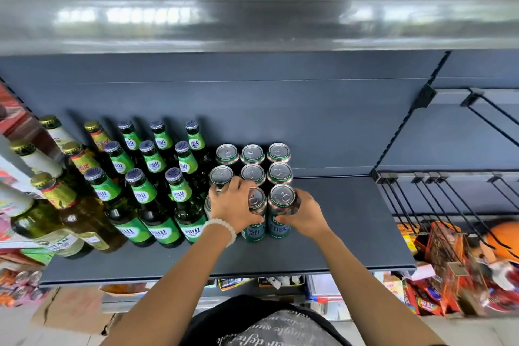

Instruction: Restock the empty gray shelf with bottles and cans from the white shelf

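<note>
On the gray shelf [337,233] stand rows of green-labelled bottles [143,191] and, to their right, a block of green cans [252,156] in three columns. My left hand [233,205] wraps the front middle can [254,229], its fingers reaching over the can behind. My right hand [302,213] grips the front right can [280,199] from its right side. Both cans stand upright on the shelf at the front of the block. Another can at the front left is mostly hidden behind my left hand.
Yellow-capped bottles [67,205] stand at the shelf's left end. The shelf's right half is bare, up to the edge [393,268]. Wire hooks [449,205] with snack packets [449,261] hang to the right. An upper shelf [252,8] overhangs.
</note>
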